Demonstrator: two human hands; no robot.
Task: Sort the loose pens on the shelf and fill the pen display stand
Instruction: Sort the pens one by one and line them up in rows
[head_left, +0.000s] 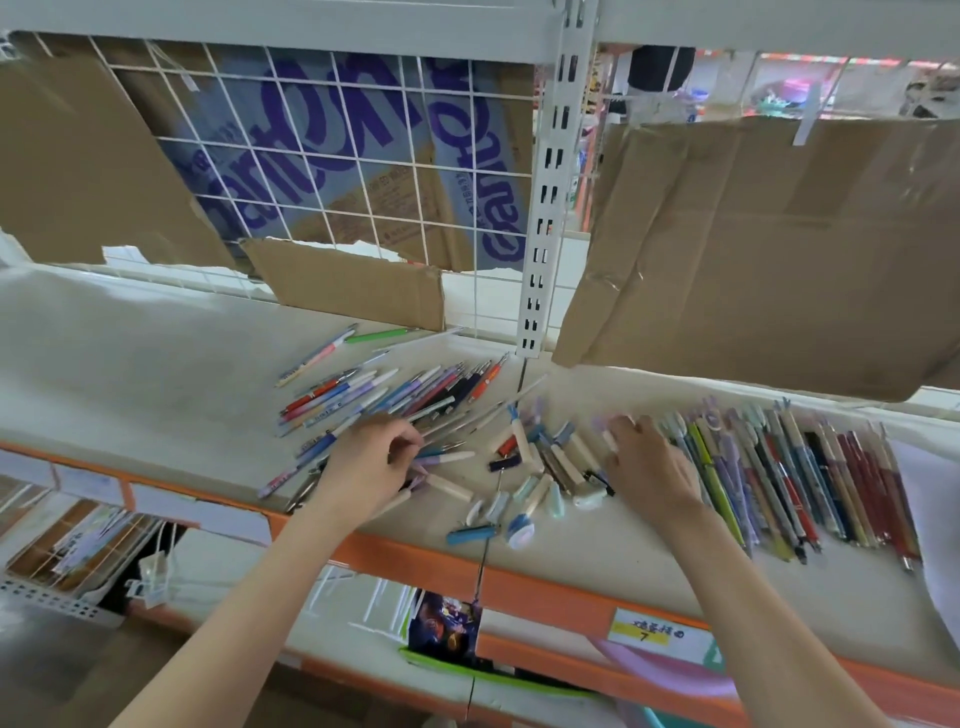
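Loose pens lie in a fanned heap (395, 397) on the white shelf (130, 364), left of centre. A tidier row of pens (810, 467) lies side by side at the right. Short cream and blue pens and caps (540, 467) are scattered between the two. My left hand (366, 467) rests at the near edge of the heap, its fingers curled round the ends of a few pens. My right hand (649, 467) lies over the left end of the sorted row, fingers spread and touching the pens. No display stand is in view.
Torn cardboard sheets (753, 249) hang behind the shelf against a white wire grid (332, 156). A white upright post (550, 208) splits the shelf back. The orange shelf edge (519, 577) carries a yellow label (647, 629). A lower shelf holds packaged goods.
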